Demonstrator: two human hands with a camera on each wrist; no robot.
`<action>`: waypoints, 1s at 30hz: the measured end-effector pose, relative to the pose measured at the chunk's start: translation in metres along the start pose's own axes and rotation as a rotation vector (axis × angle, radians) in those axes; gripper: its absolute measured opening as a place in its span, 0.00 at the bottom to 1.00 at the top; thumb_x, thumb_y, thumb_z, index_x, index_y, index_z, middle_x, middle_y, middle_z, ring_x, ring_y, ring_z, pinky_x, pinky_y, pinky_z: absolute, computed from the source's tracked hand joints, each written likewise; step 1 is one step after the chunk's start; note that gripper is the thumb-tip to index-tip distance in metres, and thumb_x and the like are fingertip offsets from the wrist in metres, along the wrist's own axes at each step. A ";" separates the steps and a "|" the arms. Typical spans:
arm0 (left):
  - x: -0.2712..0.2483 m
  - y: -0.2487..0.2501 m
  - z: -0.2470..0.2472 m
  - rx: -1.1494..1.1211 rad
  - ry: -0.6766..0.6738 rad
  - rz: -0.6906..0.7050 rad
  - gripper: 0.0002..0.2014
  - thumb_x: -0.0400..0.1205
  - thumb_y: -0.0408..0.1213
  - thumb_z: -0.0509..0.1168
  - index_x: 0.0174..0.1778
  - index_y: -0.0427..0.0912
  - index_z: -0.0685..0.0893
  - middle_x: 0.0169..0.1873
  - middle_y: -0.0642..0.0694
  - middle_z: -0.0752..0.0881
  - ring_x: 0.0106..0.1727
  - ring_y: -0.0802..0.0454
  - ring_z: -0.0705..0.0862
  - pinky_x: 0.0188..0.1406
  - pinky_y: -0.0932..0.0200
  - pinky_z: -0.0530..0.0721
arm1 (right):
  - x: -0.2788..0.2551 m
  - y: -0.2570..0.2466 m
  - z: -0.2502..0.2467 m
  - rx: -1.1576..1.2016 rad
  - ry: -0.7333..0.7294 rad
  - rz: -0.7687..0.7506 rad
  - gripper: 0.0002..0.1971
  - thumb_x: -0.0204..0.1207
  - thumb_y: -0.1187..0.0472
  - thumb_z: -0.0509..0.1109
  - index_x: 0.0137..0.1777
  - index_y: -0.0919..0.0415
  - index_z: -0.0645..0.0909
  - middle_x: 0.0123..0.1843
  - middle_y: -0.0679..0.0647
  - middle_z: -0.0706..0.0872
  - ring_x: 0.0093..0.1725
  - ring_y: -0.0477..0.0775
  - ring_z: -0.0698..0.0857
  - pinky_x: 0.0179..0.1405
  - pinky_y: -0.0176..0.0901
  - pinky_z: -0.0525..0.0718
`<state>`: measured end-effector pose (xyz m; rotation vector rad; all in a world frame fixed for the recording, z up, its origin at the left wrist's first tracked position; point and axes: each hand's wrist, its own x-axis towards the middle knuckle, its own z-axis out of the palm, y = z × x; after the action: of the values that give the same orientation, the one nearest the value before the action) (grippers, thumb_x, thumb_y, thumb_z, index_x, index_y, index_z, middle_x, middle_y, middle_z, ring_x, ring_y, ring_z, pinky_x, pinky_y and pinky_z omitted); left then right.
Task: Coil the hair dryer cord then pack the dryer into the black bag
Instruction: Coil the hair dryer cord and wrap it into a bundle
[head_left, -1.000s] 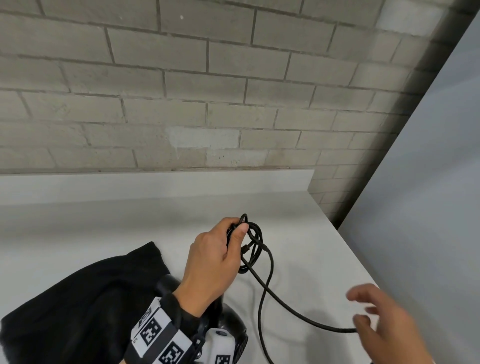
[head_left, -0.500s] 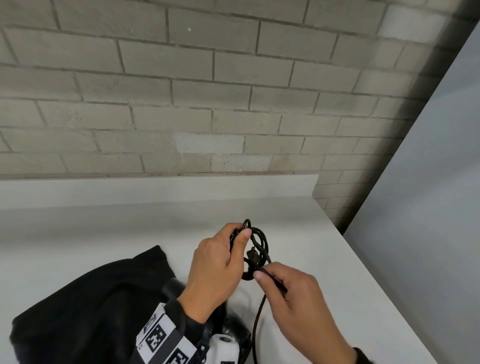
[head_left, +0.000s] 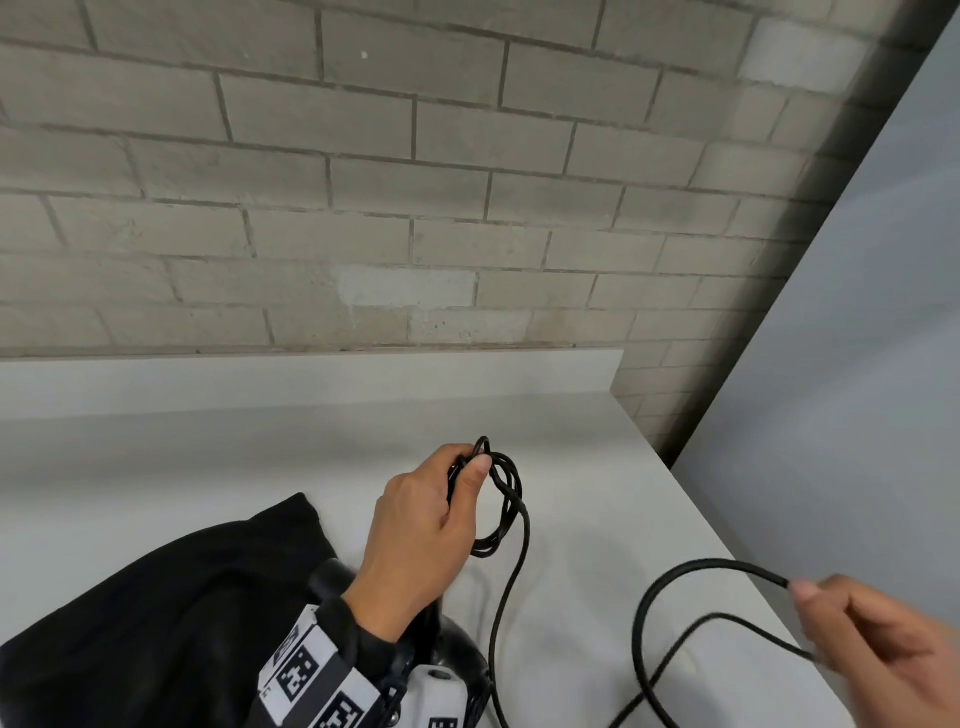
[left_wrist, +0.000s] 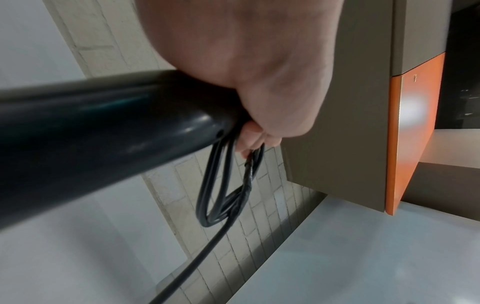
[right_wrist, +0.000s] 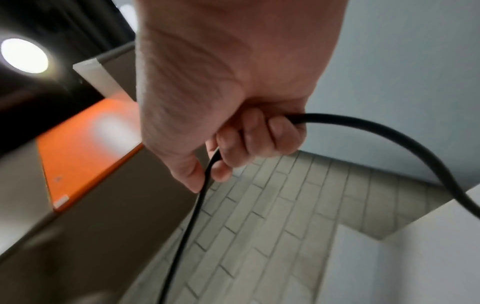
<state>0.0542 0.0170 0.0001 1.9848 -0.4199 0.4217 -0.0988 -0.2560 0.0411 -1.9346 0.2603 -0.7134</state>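
My left hand (head_left: 467, 470) pinches a small coil of black cord (head_left: 501, 501) above the white counter, thumb on top of the loops. In the left wrist view the coil (left_wrist: 223, 189) hangs from the fingers at the end of the black dryer handle (left_wrist: 103, 127), which runs under the palm. The dryer body (head_left: 457, 649) lies below my left wrist, beside the black bag (head_left: 156, 623). My right hand (head_left: 831, 623), at the lower right, grips the loose cord (head_left: 644, 603), which arcs in a wide loop; its fingers (right_wrist: 259, 142) curl round the cord (right_wrist: 389, 135).
The white counter (head_left: 597, 493) ends at a right edge (head_left: 727, 556) close to my right hand, with a grey panel (head_left: 857, 364) beyond. A brick wall (head_left: 415, 208) and a low white upstand (head_left: 311, 374) close off the back.
My right hand left the coil and swung out to the lower right, gripping the cord and drawing a wide loop. My left hand still holds the coil in the same place.
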 end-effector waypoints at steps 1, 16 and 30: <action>0.000 0.001 0.000 -0.003 -0.001 -0.002 0.22 0.86 0.61 0.52 0.54 0.51 0.85 0.20 0.55 0.77 0.22 0.55 0.75 0.24 0.58 0.74 | 0.001 0.012 0.000 -0.064 -0.006 0.009 0.28 0.69 0.38 0.76 0.25 0.61 0.75 0.18 0.49 0.67 0.20 0.43 0.64 0.18 0.38 0.64; -0.004 0.004 -0.007 -0.026 -0.001 0.008 0.22 0.85 0.63 0.51 0.52 0.54 0.85 0.19 0.51 0.76 0.20 0.56 0.75 0.22 0.60 0.74 | -0.001 0.016 0.157 -0.162 -0.509 -0.154 0.16 0.81 0.43 0.63 0.66 0.37 0.64 0.64 0.30 0.76 0.68 0.28 0.73 0.64 0.33 0.78; -0.011 0.007 -0.015 -0.097 -0.044 0.030 0.17 0.86 0.56 0.54 0.72 0.68 0.73 0.18 0.50 0.70 0.20 0.57 0.69 0.23 0.52 0.71 | -0.004 0.000 0.159 -0.134 -0.211 -0.496 0.09 0.76 0.62 0.71 0.54 0.59 0.89 0.43 0.46 0.86 0.42 0.38 0.83 0.42 0.24 0.78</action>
<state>0.0399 0.0287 0.0063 1.8985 -0.4893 0.3701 -0.0096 -0.1347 -0.0098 -2.2093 -0.3231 -0.8143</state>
